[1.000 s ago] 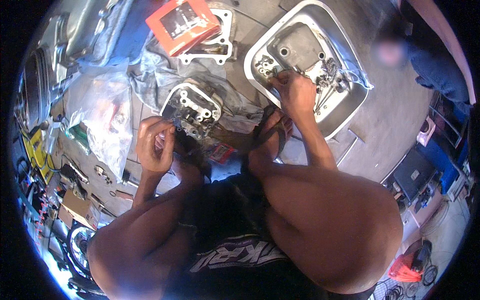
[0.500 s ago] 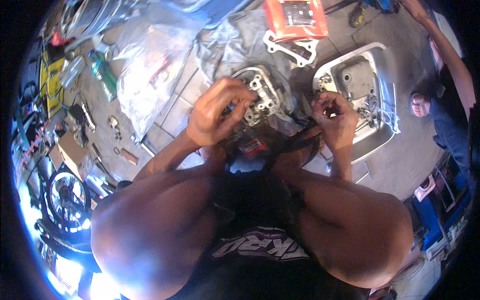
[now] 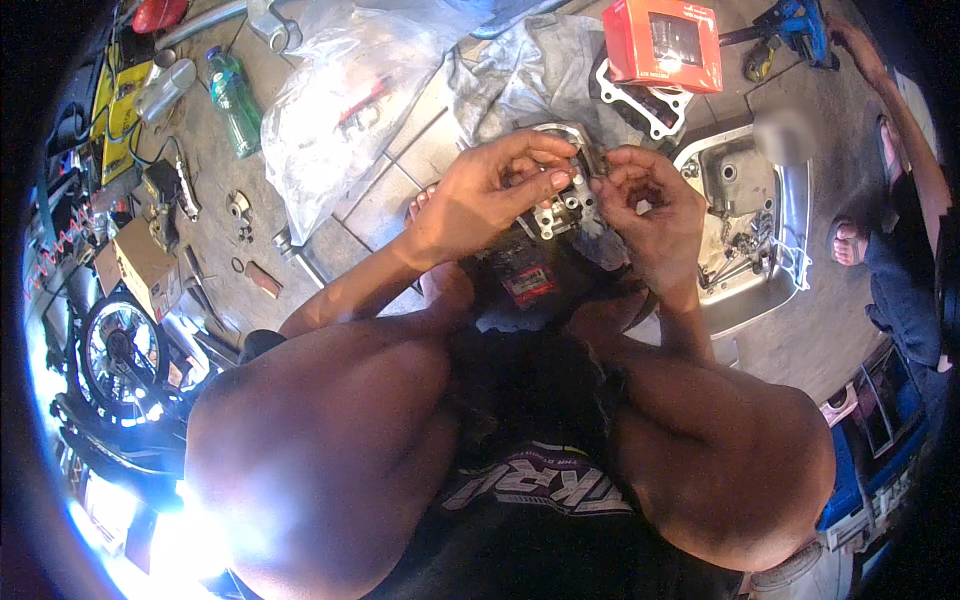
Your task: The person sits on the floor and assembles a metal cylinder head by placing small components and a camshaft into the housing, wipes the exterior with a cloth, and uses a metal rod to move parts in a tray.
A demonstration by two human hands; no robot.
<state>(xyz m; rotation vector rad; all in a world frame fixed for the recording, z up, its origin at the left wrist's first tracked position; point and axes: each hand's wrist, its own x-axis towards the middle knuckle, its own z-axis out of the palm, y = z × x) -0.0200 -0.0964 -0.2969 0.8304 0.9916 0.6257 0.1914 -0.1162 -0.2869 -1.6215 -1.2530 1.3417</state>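
Note:
A pale metal engine cylinder head (image 3: pixel 570 218) rests on the floor between my feet, partly covered by my hands. My left hand (image 3: pixel 478 195) comes over its left side, the fingers and thumb bent toward each other at the head's upper part. Whatever lies between those fingertips is hidden. On the other side my right hand (image 3: pixel 655 212) is closed in a pinch, its fingertips close to the head's right edge. What it pinches is too small to make out. A small red packet (image 3: pixel 530 283) lies just below the head.
Right of my hands stands a metal basin (image 3: pixel 797 200) with loose engine parts. A red box (image 3: pixel 662 45) and a gasket (image 3: pixel 640 110) lie beyond, beside a grey cloth (image 3: pixel 500 80). Leftward are clear plastic (image 3: pixel 310 140) and a green bottle (image 3: pixel 235 110). Another person's foot (image 3: pixel 850 243) is at the right.
My right hand has moved left from beside the basin to the cylinder head. My left hand has come further over the head. The view has shifted slightly.

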